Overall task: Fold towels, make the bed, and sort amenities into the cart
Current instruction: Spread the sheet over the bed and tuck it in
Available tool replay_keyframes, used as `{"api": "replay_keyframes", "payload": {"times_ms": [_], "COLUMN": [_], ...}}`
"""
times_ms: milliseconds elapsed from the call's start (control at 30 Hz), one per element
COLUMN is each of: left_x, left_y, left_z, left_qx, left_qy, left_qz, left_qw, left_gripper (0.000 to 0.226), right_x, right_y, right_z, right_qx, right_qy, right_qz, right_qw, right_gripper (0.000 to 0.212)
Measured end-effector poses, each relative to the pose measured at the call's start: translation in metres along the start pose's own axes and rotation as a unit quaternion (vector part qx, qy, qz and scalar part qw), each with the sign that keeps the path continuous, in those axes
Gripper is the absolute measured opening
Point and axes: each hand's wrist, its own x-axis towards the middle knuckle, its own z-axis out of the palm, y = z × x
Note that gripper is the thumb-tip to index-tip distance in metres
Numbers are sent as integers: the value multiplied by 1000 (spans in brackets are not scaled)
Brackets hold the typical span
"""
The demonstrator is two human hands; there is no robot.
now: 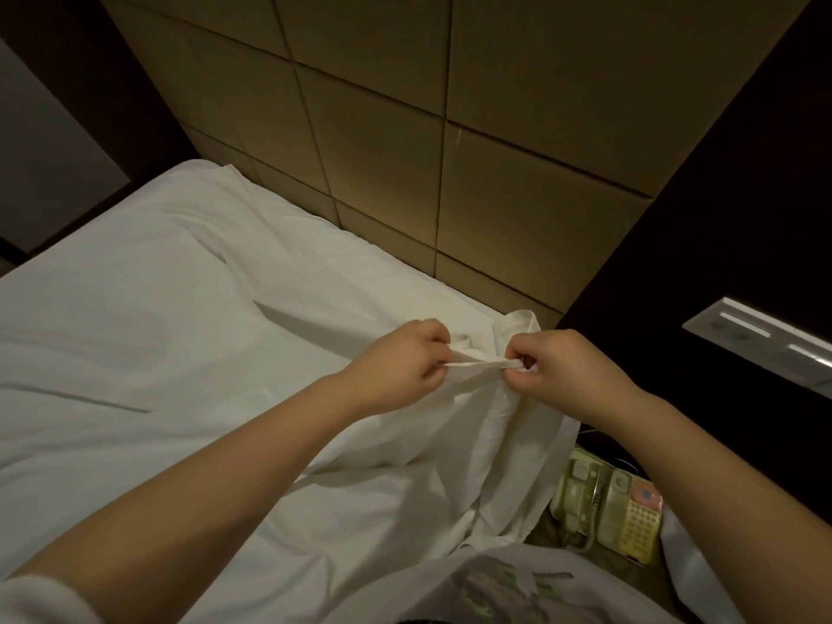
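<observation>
Sheet hem stretched at the bed corner

Head view: both grips are closed on the white sheet (454, 443). The left hand (405, 367) and the right hand (569, 371) each pinch its hem. A short taut band runs left to right between them, over the corner of the bed (135, 308) by the headboard (382, 141). Loose cloth falls from the grips towards the person, beside the telephone (608, 502). Neither hand looks nearer, so the tuck likely goes down right here.
</observation>
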Motion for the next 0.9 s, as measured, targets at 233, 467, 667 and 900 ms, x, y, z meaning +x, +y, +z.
{"api": "replay_keyframes", "payload": {"times_ms": [233, 467, 667, 900], "left_x": [-4, -3, -4, 16], "left_y": [13, 2, -14, -32], "left_z": [8, 15, 14, 42], "left_qx": [-29, 46, -50, 59], "left_qy": [73, 57, 40, -180], "left_qz": [-63, -133, -162, -196], "left_qw": [995, 988, 985, 962], "left_gripper": [26, 23, 21, 33], "right_x": [-14, -20, -24, -74], "right_y": [3, 0, 17, 78], "right_z": [3, 10, 2, -13], "right_qx": [1, -1, 11, 52], "right_qy": [64, 90, 104, 236], "right_qz": [34, 41, 127, 247], "right_qw": [997, 995, 986, 938], "right_gripper": [11, 9, 23, 28]}}
